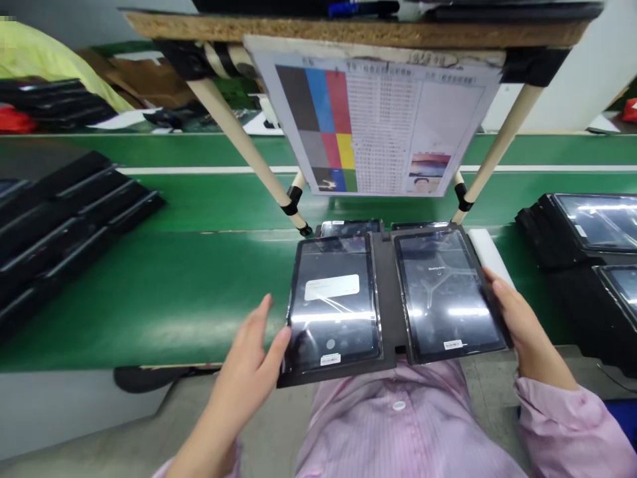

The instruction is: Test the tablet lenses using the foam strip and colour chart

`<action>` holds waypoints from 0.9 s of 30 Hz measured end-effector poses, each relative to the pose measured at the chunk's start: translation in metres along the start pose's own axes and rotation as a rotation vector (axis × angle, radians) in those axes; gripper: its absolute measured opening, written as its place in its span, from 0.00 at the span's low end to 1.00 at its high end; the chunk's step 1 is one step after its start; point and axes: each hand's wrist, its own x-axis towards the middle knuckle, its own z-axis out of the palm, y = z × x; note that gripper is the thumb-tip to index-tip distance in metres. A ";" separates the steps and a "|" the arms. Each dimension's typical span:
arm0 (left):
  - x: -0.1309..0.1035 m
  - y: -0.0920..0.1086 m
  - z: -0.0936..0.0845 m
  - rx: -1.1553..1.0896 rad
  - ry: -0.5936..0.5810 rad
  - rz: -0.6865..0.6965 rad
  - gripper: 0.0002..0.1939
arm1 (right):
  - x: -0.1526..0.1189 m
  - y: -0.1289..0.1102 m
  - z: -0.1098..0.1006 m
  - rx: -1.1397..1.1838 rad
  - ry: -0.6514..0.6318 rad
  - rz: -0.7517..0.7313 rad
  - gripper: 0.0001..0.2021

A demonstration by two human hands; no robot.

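Two tablets lie side by side on a black foam tray in front of me. The left tablet shows a white pop-up box on a dark screen. A small loading circle with text shows on the right tablet. My left hand is open at the tray's left side, its thumb at the left tablet's edge and its fingers spread. At the opposite side, my right hand grips the tray's right edge beside the right tablet; some of its fingers are hidden.
A color chart sheet hangs from a shelf on beige pipe legs beyond the tray. Stacked black trays stand left and right, the right ones with tablets. A white bar lies on the green bench. A yellow sleeve shows far left.
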 end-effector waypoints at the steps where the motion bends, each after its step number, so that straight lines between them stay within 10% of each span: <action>1: -0.007 -0.008 0.003 -0.133 -0.029 -0.094 0.43 | 0.002 -0.002 0.004 0.078 -0.037 0.068 0.29; 9: -0.040 0.005 0.021 -0.438 0.000 -0.280 0.36 | -0.015 -0.024 0.002 0.372 -0.208 0.353 0.25; 17: -0.044 0.043 0.013 -0.444 -0.133 -0.132 0.37 | -0.131 -0.014 -0.046 0.517 -0.016 0.421 0.44; 27: 0.054 0.164 0.091 0.039 -0.573 1.064 0.44 | -0.236 -0.035 -0.105 0.687 0.640 0.370 0.36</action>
